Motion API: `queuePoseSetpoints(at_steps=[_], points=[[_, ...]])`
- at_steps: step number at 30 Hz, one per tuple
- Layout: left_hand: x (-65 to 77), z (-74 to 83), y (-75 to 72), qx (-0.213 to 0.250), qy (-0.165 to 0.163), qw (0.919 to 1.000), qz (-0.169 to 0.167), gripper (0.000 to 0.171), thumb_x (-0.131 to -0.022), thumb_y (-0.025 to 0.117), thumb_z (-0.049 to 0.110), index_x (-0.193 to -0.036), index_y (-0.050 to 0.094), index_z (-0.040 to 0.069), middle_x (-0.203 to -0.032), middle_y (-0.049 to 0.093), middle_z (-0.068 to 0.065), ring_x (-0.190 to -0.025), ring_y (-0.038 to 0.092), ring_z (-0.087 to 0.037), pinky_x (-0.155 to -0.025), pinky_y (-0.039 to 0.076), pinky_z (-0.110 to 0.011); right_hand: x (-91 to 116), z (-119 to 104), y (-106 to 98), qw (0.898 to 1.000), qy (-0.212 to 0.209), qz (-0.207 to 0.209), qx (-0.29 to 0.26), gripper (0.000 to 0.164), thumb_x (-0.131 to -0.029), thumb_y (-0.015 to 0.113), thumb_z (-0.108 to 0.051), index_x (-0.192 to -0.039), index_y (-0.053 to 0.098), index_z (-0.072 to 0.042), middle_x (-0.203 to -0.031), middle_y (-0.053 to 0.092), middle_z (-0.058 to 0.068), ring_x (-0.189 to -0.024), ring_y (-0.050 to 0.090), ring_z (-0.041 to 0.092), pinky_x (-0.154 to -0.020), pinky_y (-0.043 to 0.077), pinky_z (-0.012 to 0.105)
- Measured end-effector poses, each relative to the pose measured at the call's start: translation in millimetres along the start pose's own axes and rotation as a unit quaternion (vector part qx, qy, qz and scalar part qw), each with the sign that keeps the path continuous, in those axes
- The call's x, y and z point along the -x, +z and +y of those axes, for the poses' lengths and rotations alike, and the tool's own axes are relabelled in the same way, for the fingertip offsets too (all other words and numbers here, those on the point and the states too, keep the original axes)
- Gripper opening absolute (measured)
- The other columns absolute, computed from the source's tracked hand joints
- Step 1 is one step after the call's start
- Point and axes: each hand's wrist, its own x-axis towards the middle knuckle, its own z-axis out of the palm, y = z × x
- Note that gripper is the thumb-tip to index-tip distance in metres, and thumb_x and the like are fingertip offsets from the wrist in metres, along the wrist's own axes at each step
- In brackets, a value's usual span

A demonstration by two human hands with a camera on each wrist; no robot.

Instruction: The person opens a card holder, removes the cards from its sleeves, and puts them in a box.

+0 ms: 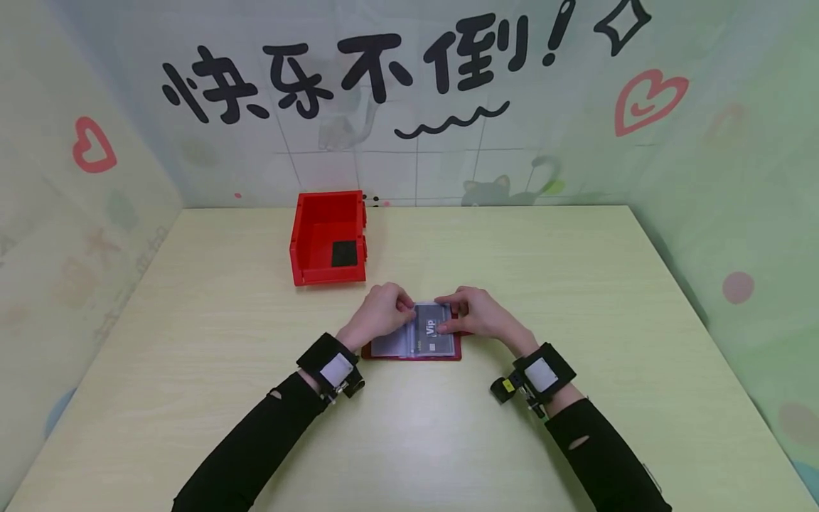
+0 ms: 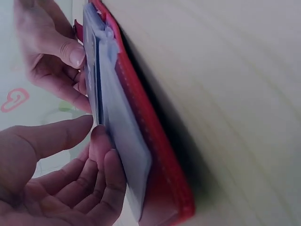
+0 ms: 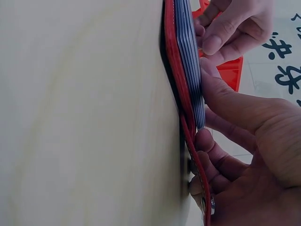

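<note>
A red card holder (image 1: 456, 353) lies opened on the table, its clear plastic sleeves (image 1: 389, 344) spread to both sides. In the sleeve on the right is a dark card (image 1: 430, 334) printed "Vip". My left hand (image 1: 384, 311) pinches the upper edge of this sleeve near the fold, thumb and forefinger meeting at the card's edge in the left wrist view. My right hand (image 1: 478, 313) grips the holder's right side. Its thumb (image 3: 230, 101) presses the front page, while the other fingers reach behind the stacked sleeves and the red strap (image 3: 200, 174) with its metal snap.
Behind the hands, toward the left, stands a red plastic bin (image 1: 329, 276) with a dark square patch inside. The pale wooden table (image 1: 192, 299) meets a printed cloth backdrop (image 1: 384, 171) at its back and sides. Both wrists carry strapped cameras.
</note>
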Motion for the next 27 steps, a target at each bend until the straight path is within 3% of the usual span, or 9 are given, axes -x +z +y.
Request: queuePoseSetpoints(at_steps=[9,16,27], points=[[-3.4,-3.7,-2.8,0.031,-0.042,0.9979,-0.039,0.026,-0.092,0.074,0.022,-0.106,0.076,0.001,-0.098,0.074,-0.012,-0.081,0.060,-0.020,-0.065,0.043,-0.023,-0.8,-1.9,-1.1,1.000,0.003,0.000,0.000,0.056,-0.084,0.082,-0.022,-0.133,0.065,-0.003,-0.092,0.054,0.009,-0.079,0.045,0.018,-0.064,0.033,0.024],[-4.9,-4.7,-3.0,0.040,-0.062,0.9955,-0.061,0.027,-0.093,0.072,0.023,-0.105,0.076,-0.001,-0.091,0.070,-0.013,-0.076,0.058,-0.020,-0.060,0.039,-0.024,-1.0,-1.2,0.5,1.000,0.008,0.001,0.000,0.055,-0.084,0.082,-0.023,-0.133,0.065,-0.004,-0.092,0.053,0.008,-0.079,0.045,0.018,-0.064,0.033,0.024],[-6.6,-5.1,2.2,0.022,-0.065,0.9962,-0.054,0.022,-0.094,0.071,0.021,-0.093,0.073,0.000,-0.076,0.065,-0.008,-0.068,0.055,-0.017,-0.055,0.036,-0.022,0.4,-0.4,1.4,1.000,0.011,0.003,-0.002,0.055,-0.084,0.082,-0.021,-0.133,0.064,-0.004,-0.093,0.054,0.009,-0.080,0.045,0.018,-0.065,0.034,0.024]])
